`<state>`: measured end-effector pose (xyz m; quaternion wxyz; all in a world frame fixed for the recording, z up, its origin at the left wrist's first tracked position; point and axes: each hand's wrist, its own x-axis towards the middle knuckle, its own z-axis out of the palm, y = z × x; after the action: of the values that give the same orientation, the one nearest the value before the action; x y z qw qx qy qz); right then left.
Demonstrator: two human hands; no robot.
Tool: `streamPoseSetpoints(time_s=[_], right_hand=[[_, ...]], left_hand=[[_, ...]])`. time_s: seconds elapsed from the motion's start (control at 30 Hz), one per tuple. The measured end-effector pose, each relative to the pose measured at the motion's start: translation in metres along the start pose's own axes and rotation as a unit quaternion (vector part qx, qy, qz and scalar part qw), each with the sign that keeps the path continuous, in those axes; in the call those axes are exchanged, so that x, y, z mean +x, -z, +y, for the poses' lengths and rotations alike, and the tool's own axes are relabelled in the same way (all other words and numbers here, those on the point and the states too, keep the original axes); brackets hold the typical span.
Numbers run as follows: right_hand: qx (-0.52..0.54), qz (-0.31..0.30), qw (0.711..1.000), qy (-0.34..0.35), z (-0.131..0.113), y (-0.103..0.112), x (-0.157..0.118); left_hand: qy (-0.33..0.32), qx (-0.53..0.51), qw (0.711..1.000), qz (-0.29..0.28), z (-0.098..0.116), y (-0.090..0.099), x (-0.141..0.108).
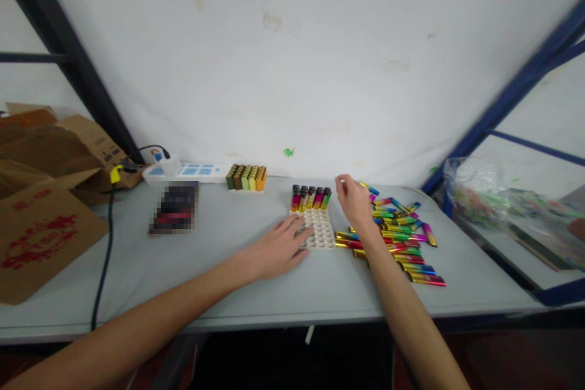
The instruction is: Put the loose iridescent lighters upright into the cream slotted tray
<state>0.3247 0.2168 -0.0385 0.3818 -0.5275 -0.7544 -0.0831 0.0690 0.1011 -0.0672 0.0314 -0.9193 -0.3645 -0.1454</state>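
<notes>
My left hand (283, 247) lies flat with its fingers apart on the left side of a white tray (323, 234) full of round holes. Shiny multicoloured lighters (311, 198) with black tops stand upright in the far rows of this tray; the nearer holes that show are bare. To the right of the standing lighters, my right hand (353, 200) is raised with its fingers curled together. Whatever it may hold is too small or hidden. Below and beside its wrist, a pile of metallic-coloured lighters (397, 233) lies loose on the table.
A block of green, brown and yellow lighters (247, 178) stands by the wall. Left of it are a white power strip (196, 172) and a blurred dark item (176, 207). A cardboard box (50, 219) and black cable (108, 244) occupy the table's left side. Blue frame bars (503, 97) rise at right.
</notes>
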Motion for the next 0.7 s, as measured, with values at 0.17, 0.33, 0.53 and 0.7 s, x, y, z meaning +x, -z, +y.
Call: streamPoseSetpoints(time_s=[0.17,0.33,0.53,0.7], right_hand=[[-0.075,-0.068,0.989,-0.104,0.071,0.006,-0.001],[-0.084,-0.151,0.975,-0.142,0.09,-0.004,-0.014],[-0.113,-0.154,0.958,-0.212,0.092,0.0,-0.008],[-0.133,-0.22,0.927,-0.274,0.098,0.006,-0.003]], left_hand=[[0.0,-0.002,1.0,-0.009,0.0,0.003,0.0],[0.0,0.003,1.0,-0.015,0.0,0.003,0.0],[0.003,0.009,1.0,-0.024,0.002,0.005,0.001],[0.005,0.004,1.0,-0.03,0.003,0.007,0.001]])
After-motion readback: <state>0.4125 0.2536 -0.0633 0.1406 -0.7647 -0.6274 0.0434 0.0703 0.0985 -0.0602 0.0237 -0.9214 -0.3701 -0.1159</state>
